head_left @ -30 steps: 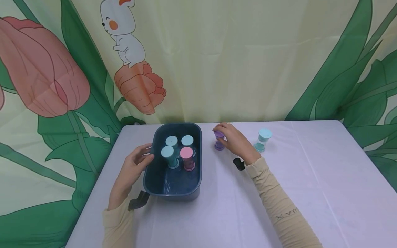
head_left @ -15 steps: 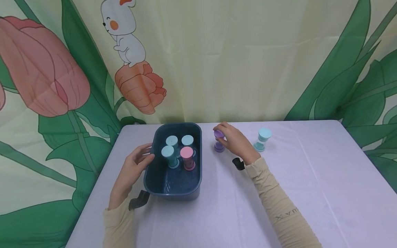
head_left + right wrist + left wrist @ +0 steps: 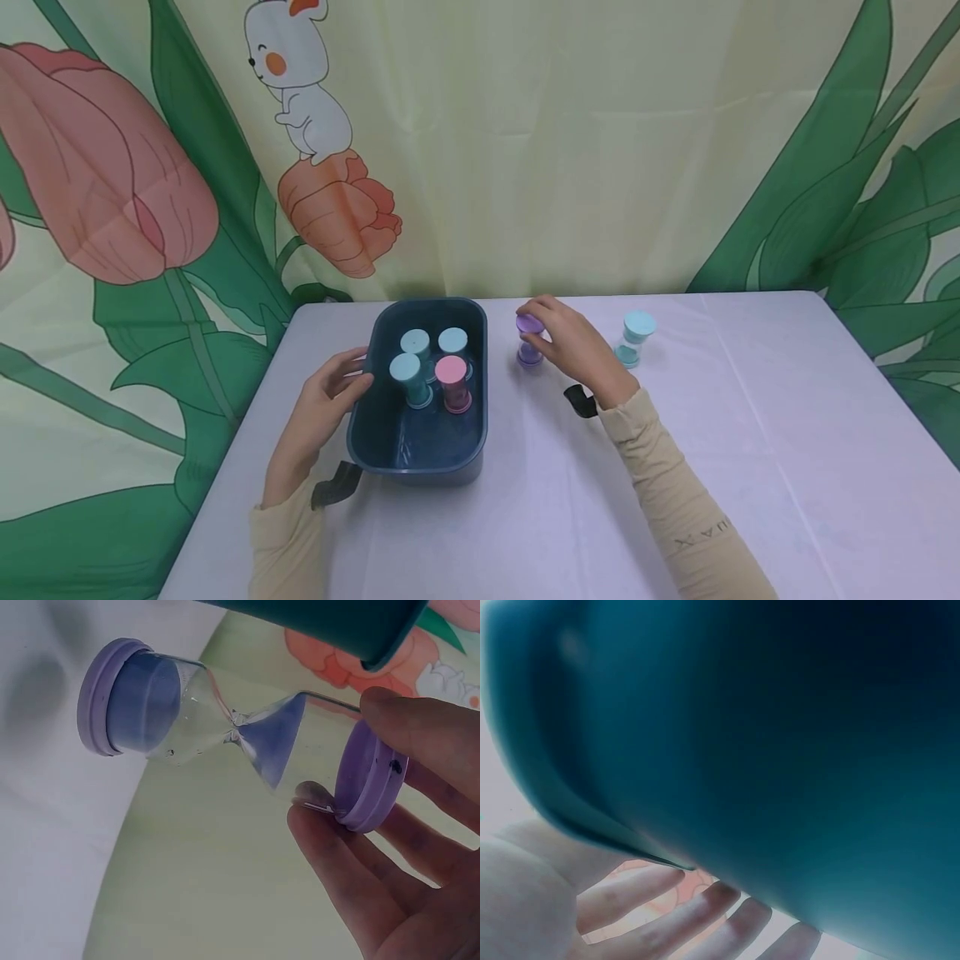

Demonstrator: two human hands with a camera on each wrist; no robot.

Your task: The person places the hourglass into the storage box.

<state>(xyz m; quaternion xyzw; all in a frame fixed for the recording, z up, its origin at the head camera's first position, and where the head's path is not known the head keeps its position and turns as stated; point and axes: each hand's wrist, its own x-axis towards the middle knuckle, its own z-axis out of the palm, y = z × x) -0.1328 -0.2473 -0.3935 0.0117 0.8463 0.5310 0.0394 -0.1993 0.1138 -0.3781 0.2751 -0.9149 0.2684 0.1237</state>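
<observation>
My right hand pinches the purple-capped hourglass by its upper cap, thumb on one side and fingertips on the other. In the right wrist view this hourglass has bluish-purple sand in both bulbs, and its lower cap seems slightly above the white cloth. My left hand lies against the left side of a dark blue bin, fingers extended along its outer wall. Inside the bin stand three light blue-capped hourglasses and one pink-capped hourglass, all upright.
Another light blue-capped hourglass stands on the table to the right of my right hand. A white cloth covers the table. Behind its far edge hangs a printed curtain with tulips and a rabbit.
The purple-capped hourglass has risen very slightly in my right hand, and a shadow now shows beneath its base. My left hand and the bin have stayed put.
</observation>
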